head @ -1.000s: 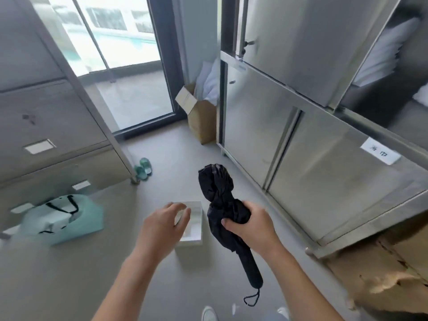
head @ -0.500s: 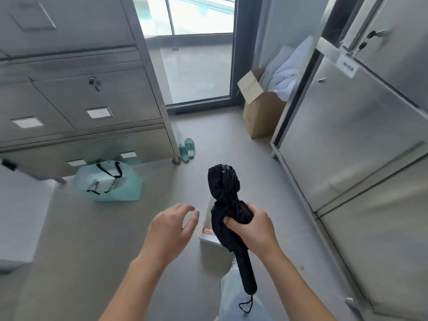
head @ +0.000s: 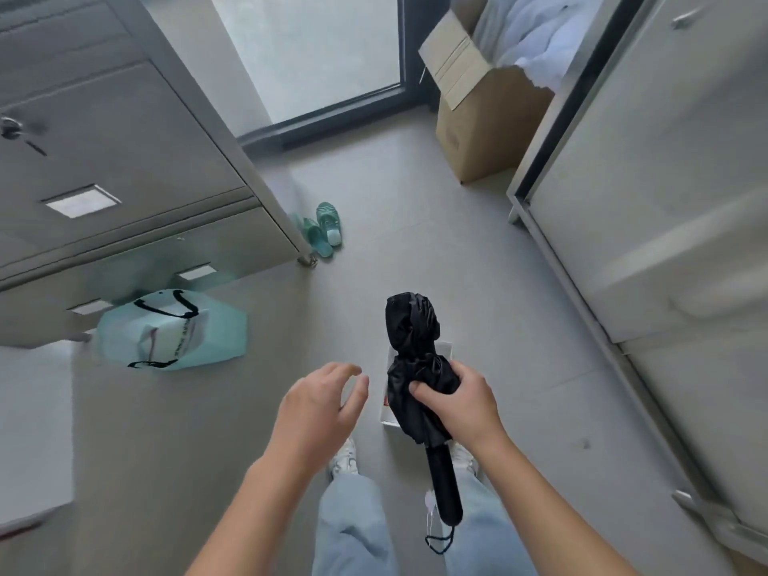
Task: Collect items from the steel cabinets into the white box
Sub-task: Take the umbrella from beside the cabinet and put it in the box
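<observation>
My right hand [head: 461, 403] grips a folded black umbrella [head: 413, 330] around its middle, canopy end pointing away and handle with a wrist loop toward me. A small white box [head: 444, 350] lies on the floor right below it, mostly hidden behind the umbrella. To the left of the umbrella my left hand [head: 318, 409] hovers with relaxed fingers and holds nothing. Steel cabinets stand on both sides: a drawer unit [head: 124, 160] at the left and tall doors [head: 665, 201] at the right.
A mint paper bag [head: 174, 330] with black handles lies on the floor by the left cabinet. Green slippers [head: 324, 228] sit near its foot. An open cardboard box [head: 486, 114] stands by the glass door. My legs and white shoes [head: 345, 459] are below.
The view has swung left and down. The white box now sits directly beneath the umbrella. Both hands keep much the same pose, the right still holding the umbrella.
</observation>
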Motion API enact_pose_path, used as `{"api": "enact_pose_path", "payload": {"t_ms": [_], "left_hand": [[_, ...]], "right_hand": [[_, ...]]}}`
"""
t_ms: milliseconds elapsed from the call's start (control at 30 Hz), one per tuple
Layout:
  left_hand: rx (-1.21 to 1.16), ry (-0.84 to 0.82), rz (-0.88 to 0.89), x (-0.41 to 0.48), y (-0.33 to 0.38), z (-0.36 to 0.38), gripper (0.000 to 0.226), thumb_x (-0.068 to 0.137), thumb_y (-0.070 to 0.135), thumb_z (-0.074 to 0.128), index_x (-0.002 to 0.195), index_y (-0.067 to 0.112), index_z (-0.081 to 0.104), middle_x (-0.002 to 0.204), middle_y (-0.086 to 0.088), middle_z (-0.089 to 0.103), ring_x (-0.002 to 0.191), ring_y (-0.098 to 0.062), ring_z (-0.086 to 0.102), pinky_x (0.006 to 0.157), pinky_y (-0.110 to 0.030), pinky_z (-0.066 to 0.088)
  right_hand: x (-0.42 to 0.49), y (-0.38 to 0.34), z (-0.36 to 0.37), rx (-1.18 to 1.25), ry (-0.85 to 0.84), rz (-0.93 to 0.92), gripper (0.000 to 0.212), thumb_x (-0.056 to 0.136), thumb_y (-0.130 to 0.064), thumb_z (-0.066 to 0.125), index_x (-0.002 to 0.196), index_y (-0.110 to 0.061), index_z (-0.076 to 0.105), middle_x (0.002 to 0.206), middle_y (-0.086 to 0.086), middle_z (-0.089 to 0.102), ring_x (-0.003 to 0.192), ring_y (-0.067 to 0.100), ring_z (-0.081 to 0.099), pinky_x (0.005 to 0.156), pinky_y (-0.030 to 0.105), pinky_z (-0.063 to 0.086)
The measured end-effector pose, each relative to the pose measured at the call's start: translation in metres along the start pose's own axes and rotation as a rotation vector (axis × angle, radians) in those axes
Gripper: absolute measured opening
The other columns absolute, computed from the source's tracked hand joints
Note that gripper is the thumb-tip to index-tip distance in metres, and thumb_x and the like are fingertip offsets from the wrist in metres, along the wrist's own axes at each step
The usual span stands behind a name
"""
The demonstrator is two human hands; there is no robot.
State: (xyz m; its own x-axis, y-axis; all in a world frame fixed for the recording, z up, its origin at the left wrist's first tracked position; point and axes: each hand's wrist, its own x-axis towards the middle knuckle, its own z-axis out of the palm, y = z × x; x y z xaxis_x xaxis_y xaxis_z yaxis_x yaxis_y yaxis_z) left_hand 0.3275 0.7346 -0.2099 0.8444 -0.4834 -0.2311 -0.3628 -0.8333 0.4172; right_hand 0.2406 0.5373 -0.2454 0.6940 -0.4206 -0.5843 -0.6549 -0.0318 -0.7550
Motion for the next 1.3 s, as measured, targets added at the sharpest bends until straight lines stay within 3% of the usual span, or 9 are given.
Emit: {"api": "enact_pose_path", "payload": {"t_ms": [167, 367, 533, 767, 933, 1033, 1133, 1300], "left_hand": [[-0.033, -0.148, 0.023, 0.058, -0.063, 0.075, 0.036, 0.097, 0.050, 0.044, 0.121, 0.030, 0.062, 0.117, 0.018, 0.067, 0.102, -0.005, 0.064, 0.084, -0.031, 0.052], [0.118, -0.392, 0.200, 0.118, -0.142, 0.191, 0.050, 0.094, 0.055, 0.031, 0.122, 0.026, 0.060, 0.114, 0.010, 0.069, 0.098, -0.016, 0.067, 0.084, -0.035, 0.052], [0.129, -0.491, 0.228, 0.159, -0.190, 0.291, 0.042, 0.099, 0.049, 0.040, 0.132, 0.026, 0.052, 0.120, 0.007, 0.067, 0.105, -0.016, 0.065, 0.085, -0.034, 0.051], [0.184, -0.588, 0.296, 0.180, -0.236, 0.403, 0.040, 0.099, 0.049, 0.039, 0.127, 0.024, 0.053, 0.113, 0.004, 0.069, 0.097, -0.024, 0.067, 0.078, -0.040, 0.053], [0.186, -0.604, 0.285, 0.187, -0.251, 0.442, 0.050, 0.093, 0.056, 0.028, 0.126, 0.026, 0.051, 0.110, 0.005, 0.068, 0.095, -0.023, 0.067, 0.076, -0.040, 0.053], [0.181, -0.589, 0.274, 0.195, -0.255, 0.454, 0.051, 0.091, 0.058, 0.025, 0.124, 0.028, 0.050, 0.107, 0.007, 0.068, 0.093, -0.021, 0.067, 0.075, -0.040, 0.054], [0.194, -0.589, 0.283, 0.205, -0.253, 0.462, 0.061, 0.085, 0.063, 0.015, 0.121, 0.029, 0.051, 0.103, 0.007, 0.067, 0.091, -0.021, 0.067, 0.074, -0.041, 0.053], [0.171, -0.572, 0.267, 0.216, -0.244, 0.471, 0.038, 0.097, 0.051, 0.034, 0.121, 0.027, 0.051, 0.105, 0.007, 0.066, 0.092, -0.019, 0.066, 0.075, -0.040, 0.053]], "right_hand": [[0.069, 0.066, 0.045, -0.035, 0.076, 0.162, 0.030, 0.069, -0.045, 0.084, 0.087, -0.026, 0.070, 0.081, -0.013, 0.075, 0.079, 0.006, 0.071, 0.075, 0.035, 0.059], [0.142, 0.179, 0.107, -0.041, 0.164, 0.347, 0.029, 0.073, -0.044, 0.083, 0.087, -0.023, 0.070, 0.079, -0.012, 0.073, 0.077, 0.007, 0.068, 0.069, 0.030, 0.055], [0.195, 0.276, 0.154, -0.005, 0.226, 0.428, 0.025, 0.074, -0.042, 0.084, 0.083, -0.024, 0.070, 0.076, -0.011, 0.074, 0.075, 0.009, 0.069, 0.067, 0.031, 0.055], [0.273, 0.384, 0.189, -0.118, 0.236, 0.449, 0.028, 0.078, -0.044, 0.079, 0.080, -0.022, 0.062, 0.074, -0.007, 0.068, 0.069, 0.011, 0.062, 0.052, 0.024, 0.038], [0.319, 0.414, 0.196, -0.186, 0.297, 0.415, 0.029, 0.081, -0.048, 0.076, 0.085, -0.028, 0.057, 0.080, -0.011, 0.065, 0.071, 0.011, 0.060, 0.053, 0.021, 0.036], [0.343, 0.420, 0.196, -0.169, 0.361, 0.373, 0.032, 0.083, -0.050, 0.075, 0.094, -0.024, 0.061, 0.085, -0.009, 0.067, 0.075, 0.013, 0.061, 0.055, 0.020, 0.038], [0.362, 0.424, 0.192, -0.125, 0.381, 0.366, 0.029, 0.086, -0.046, 0.073, 0.090, -0.020, 0.062, 0.081, -0.007, 0.065, 0.069, 0.010, 0.059, 0.053, 0.021, 0.036], [0.371, 0.441, 0.191, -0.066, 0.366, 0.346, 0.024, 0.091, -0.040, 0.071, 0.085, -0.018, 0.061, 0.075, -0.005, 0.063, 0.066, 0.013, 0.057, 0.052, 0.022, 0.037]]}}
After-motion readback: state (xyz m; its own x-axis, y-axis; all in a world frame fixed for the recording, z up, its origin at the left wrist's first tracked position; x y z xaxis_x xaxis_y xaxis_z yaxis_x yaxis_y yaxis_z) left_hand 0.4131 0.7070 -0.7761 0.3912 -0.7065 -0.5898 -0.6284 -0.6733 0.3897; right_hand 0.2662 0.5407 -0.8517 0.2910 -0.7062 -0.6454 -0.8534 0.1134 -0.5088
